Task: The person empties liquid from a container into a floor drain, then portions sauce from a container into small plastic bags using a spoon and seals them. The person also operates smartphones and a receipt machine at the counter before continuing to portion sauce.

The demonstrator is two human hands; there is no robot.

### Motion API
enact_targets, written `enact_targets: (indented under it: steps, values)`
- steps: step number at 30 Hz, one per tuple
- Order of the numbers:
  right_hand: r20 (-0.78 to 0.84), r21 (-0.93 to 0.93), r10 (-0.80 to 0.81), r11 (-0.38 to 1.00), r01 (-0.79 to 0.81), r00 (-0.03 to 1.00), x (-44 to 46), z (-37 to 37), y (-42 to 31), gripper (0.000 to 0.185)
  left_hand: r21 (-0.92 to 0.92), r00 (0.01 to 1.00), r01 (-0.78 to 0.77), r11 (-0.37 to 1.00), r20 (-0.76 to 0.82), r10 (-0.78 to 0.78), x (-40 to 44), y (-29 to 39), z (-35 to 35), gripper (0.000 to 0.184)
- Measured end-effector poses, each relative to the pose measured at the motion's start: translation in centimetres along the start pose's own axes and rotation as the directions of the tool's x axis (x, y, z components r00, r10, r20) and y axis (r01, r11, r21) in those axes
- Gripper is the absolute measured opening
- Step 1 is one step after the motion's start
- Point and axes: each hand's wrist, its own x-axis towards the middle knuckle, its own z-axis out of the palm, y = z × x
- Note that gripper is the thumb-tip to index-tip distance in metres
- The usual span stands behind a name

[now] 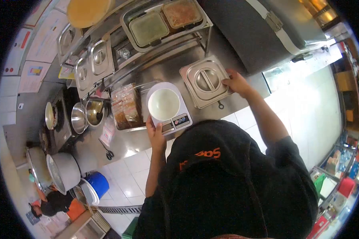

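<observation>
On the steel counter a white kitchen scale (pixel 183 119) carries a white bowl (pixel 164 104) that looks empty. My left hand (pixel 156 133) is at the scale's lower left edge, thumb on its front near the display, fingers partly hidden beside it. To the right lies a square steel lid (pixel 207 81) with a central handle, on top of what looks like a steel container. My right hand (pixel 237 84) grips the right edge of that lid between thumb and fingers.
A tray of wrapped packets (pixel 126 105) stands left of the scale. A rack (pixel 205 36) behind holds lidded containers. Scissors (pixel 109 153), steel bowls (pixel 79 118) and large pots (pixel 64 171) are at left. A large grey box (pixel 243 36) stands at back right. A co-worker (pixel 54 203) is at lower left.
</observation>
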Motion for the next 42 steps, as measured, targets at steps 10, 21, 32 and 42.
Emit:
enact_targets:
  steps: [10, 21, 32, 42]
  values:
    - [-0.127, 0.13, -0.064, 0.988, 0.08, 0.99, -0.8, -1.2, 1.4, 0.05, -0.014, 0.996, -0.07, 0.997, -0.053, 0.069, -1.8, -2.0, 5.4, 0.057]
    - [-0.134, -0.691, -0.681, 0.585, 0.425, 0.72, -6.0, -5.9, -2.5, 0.034, 0.076, 0.999, -0.025, 0.997, -0.025, 0.027, -0.1, -6.1, 10.8, 0.054]
    - [0.076, -0.8, -0.38, 0.528, 0.283, 0.922, -4.4, -1.6, -3.7, 0.034, 0.81, 0.939, -0.151, 0.567, -0.062, 0.339, 0.1, -8.2, 12.8, 0.047]
    - [0.081, 0.23, -0.667, 0.735, 0.637, 0.741, -9.1, -9.4, -8.7, 0.04, 0.993, 0.81, -0.04, 0.111, -0.033, 0.586, -0.8, -2.8, 5.2, 0.04]
